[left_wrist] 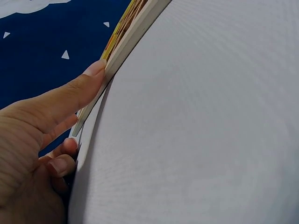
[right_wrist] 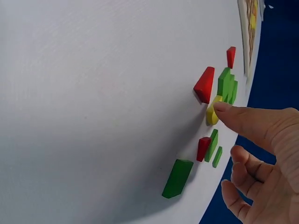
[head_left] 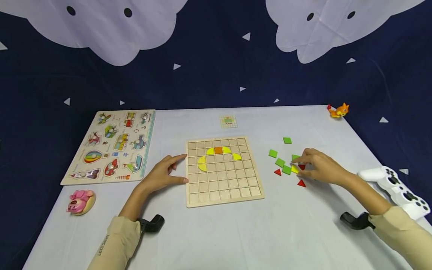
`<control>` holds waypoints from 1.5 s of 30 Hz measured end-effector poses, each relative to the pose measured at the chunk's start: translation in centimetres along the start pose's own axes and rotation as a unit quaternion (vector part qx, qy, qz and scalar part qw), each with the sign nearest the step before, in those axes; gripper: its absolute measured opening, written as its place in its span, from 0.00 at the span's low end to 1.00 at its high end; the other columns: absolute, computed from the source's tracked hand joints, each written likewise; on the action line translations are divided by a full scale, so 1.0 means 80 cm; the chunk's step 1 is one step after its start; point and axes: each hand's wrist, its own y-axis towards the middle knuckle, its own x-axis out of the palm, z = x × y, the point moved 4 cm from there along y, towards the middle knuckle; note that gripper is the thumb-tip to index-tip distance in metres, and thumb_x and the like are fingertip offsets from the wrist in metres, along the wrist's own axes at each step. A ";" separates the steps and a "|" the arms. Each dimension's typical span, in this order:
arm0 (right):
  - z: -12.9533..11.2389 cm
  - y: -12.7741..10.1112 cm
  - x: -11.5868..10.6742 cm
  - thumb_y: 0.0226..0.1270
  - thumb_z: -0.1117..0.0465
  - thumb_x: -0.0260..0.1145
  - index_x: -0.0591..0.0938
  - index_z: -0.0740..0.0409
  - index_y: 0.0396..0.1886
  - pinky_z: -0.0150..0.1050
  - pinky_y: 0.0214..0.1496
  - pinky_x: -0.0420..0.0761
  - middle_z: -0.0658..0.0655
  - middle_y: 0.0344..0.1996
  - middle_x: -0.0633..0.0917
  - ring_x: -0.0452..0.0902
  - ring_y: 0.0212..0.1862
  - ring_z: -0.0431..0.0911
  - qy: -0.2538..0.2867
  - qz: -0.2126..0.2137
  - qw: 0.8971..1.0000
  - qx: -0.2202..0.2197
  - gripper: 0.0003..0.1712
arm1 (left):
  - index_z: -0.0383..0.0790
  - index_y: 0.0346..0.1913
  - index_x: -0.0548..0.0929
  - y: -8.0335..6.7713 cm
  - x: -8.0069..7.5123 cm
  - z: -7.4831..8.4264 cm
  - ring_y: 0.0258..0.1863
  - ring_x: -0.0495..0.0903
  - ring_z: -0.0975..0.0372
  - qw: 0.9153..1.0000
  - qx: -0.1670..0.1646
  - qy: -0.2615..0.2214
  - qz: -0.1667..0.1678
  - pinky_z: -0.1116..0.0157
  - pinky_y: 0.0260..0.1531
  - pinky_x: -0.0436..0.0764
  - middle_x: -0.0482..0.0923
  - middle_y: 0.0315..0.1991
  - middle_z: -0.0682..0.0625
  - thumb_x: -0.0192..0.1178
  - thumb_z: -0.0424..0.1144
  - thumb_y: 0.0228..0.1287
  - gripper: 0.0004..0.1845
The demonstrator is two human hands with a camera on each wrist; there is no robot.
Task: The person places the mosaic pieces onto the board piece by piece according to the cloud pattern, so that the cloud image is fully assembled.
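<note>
A person's left hand (head_left: pixel 161 175), thumb and forefinger spread, touches the left edge of a wooden grid board (head_left: pixel 216 187) lying on a white table (head_left: pixel 236 236). Right of the board, the right hand (head_left: pixel 317 167) rests its thumb on a yellow piece (head_left: pixel 294 169) among green squares (head_left: pixel 280 162) and red triangles (head_left: pixel 301 183), forefinger near; whether they pinch it, I cannot tell.

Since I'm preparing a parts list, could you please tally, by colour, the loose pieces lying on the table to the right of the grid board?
Green pieces: 6, counted in the right wrist view
Red pieces: 3
Yellow piece: 1
Total visible: 10
</note>
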 end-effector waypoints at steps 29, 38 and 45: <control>0.008 -0.003 0.006 0.46 0.62 0.81 0.91 0.56 0.38 0.35 0.35 0.71 0.46 0.31 0.77 0.67 0.35 0.39 -0.035 0.067 0.994 -0.080 0.16 | 0.42 0.73 0.68 0.000 0.000 -0.001 0.35 0.62 0.58 1.000 -0.002 -0.004 0.000 0.62 0.36 0.64 0.62 0.36 0.48 0.78 0.45 0.50 0.47; 0.009 -0.002 0.009 0.45 0.60 0.82 0.90 0.58 0.35 0.39 0.36 0.74 0.48 0.33 0.76 0.69 0.37 0.40 -0.041 0.074 0.996 -0.042 0.16 | 0.42 0.73 0.68 0.000 -0.001 0.000 0.35 0.62 0.58 1.000 -0.002 0.000 0.000 0.62 0.36 0.64 0.63 0.36 0.49 0.78 0.46 0.50 0.47; 0.008 -0.008 0.010 0.45 0.57 0.82 0.90 0.61 0.35 0.41 0.35 0.73 0.49 0.33 0.77 0.71 0.35 0.43 -0.047 0.090 0.995 -0.010 0.18 | 0.43 0.73 0.68 0.000 -0.001 0.000 0.35 0.62 0.58 1.000 -0.002 -0.001 0.001 0.62 0.36 0.64 0.63 0.36 0.48 0.78 0.46 0.50 0.47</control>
